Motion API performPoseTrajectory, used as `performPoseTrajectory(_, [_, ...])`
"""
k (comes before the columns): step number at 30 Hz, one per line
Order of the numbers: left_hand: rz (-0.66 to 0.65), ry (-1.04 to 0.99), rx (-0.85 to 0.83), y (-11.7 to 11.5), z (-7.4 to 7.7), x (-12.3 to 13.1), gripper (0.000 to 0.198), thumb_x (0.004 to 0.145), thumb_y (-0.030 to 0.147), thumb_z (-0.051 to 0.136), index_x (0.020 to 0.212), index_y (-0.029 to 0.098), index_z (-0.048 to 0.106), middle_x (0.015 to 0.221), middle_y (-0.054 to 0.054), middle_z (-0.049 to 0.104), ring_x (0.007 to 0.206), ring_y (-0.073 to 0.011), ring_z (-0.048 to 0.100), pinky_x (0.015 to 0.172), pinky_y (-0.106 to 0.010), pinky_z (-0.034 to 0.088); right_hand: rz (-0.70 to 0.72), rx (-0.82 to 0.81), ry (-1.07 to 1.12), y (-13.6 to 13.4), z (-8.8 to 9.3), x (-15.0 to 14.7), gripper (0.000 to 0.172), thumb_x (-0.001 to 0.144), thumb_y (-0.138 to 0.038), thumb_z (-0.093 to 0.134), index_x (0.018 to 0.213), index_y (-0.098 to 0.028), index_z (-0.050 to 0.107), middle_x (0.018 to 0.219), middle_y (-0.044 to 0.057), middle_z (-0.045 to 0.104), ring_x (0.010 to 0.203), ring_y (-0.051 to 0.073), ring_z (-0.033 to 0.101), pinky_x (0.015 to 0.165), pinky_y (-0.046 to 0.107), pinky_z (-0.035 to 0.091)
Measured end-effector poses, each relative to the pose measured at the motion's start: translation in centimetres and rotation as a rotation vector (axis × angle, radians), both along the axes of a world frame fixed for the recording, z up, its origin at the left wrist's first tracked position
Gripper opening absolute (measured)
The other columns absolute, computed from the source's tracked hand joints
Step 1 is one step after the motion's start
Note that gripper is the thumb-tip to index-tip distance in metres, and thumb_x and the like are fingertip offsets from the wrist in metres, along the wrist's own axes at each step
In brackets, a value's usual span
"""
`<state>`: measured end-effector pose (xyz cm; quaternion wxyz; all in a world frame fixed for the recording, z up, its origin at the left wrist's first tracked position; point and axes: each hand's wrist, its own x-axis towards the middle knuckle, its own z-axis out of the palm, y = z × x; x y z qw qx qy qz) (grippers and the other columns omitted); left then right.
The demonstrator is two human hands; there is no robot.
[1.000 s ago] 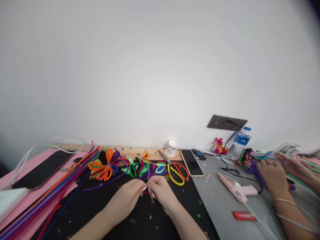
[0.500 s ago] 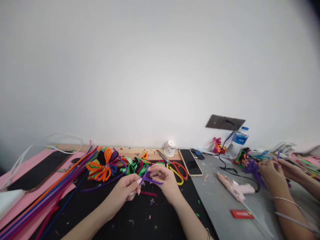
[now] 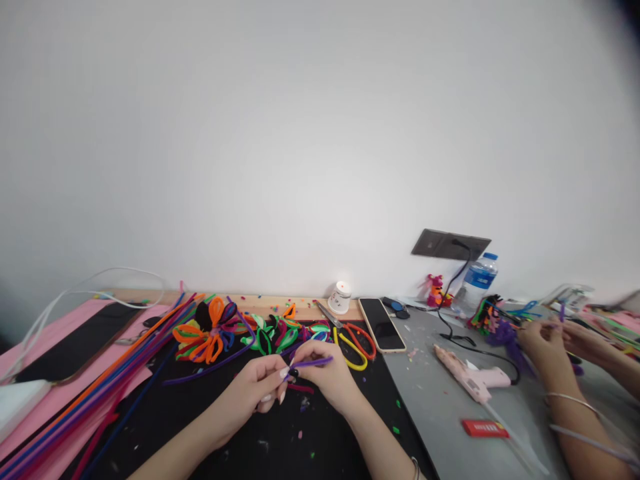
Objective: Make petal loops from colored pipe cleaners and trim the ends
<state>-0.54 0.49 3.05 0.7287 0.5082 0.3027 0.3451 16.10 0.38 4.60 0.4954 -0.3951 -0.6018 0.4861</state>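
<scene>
Over the black mat (image 3: 240, 440), my left hand (image 3: 263, 385) pinches a purple pipe cleaner (image 3: 314, 363) between thumb and index finger. My right hand (image 3: 323, 370) closes on the same pipe cleaner close beside the left fingertips, and one end sticks out to the right across its fingers. The part between the fingertips is mostly hidden. Below them a short dark-red pipe cleaner (image 3: 303, 389) lies on the mat. Behind my hands are an orange looped pipe-cleaner flower (image 3: 213, 333) and several green loops (image 3: 270, 335).
Long pipe cleaners (image 3: 100, 380) lie at left. Scissors (image 3: 353, 347), a paper cup (image 3: 340, 298) and a phone (image 3: 382, 325) stand or lie beyond my right hand. Further right are a glue gun (image 3: 473, 377), a red box (image 3: 484, 428), a water bottle (image 3: 477, 283) and a co-worker's hands (image 3: 547, 343).
My hands have drawn closer together and slightly lower. The crossed purple strands that stood up between them are now mostly hidden, with one end pointing right.
</scene>
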Motion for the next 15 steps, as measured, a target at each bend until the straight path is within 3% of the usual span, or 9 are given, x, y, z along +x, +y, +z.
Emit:
performPoseTrajectory(10, [-0.004,0.128,0.08,0.04,0.04,0.07,0.033,0.077,0.047,0.054,0.066,0.018,0.045,0.052,0.006,0.05,0.037,-0.0033,0.021,0.04,-0.019,0.013,-0.052,-0.043,-0.142,-0.35,0.27,-0.09,0.012,0.065,-0.017,0.066,0.058,-0.015,0.057,0.055,-0.004,0.049,0.051,0.009,0.04,0.049,0.021,0.032])
performPoseTrajectory(12, [0.023,0.213,0.166,0.12,-0.1,-0.1,0.031,0.08,0.045,0.049,0.065,0.018,0.046,0.052,0.007,0.049,0.038,-0.0043,0.021,0.04,-0.019,0.015,-0.057,-0.028,-0.183,-0.38,0.28,-0.13,0.012,0.068,-0.016,0.063,0.059,-0.016,0.056,0.055,-0.005,0.045,0.051,0.009,0.037,0.049,0.022,0.03])
performPoseTrajectory(15, [0.087,0.382,0.396,0.13,0.07,-0.42,0.031,0.084,0.037,0.043,0.062,0.017,0.049,0.054,0.005,0.05,0.045,-0.0079,0.035,0.047,-0.02,0.027,-0.022,-0.008,-0.221,-0.36,0.31,-0.16,0.012,0.071,-0.016,0.06,0.061,-0.017,0.054,0.053,-0.006,0.04,0.05,0.009,0.033,0.049,0.022,0.027])
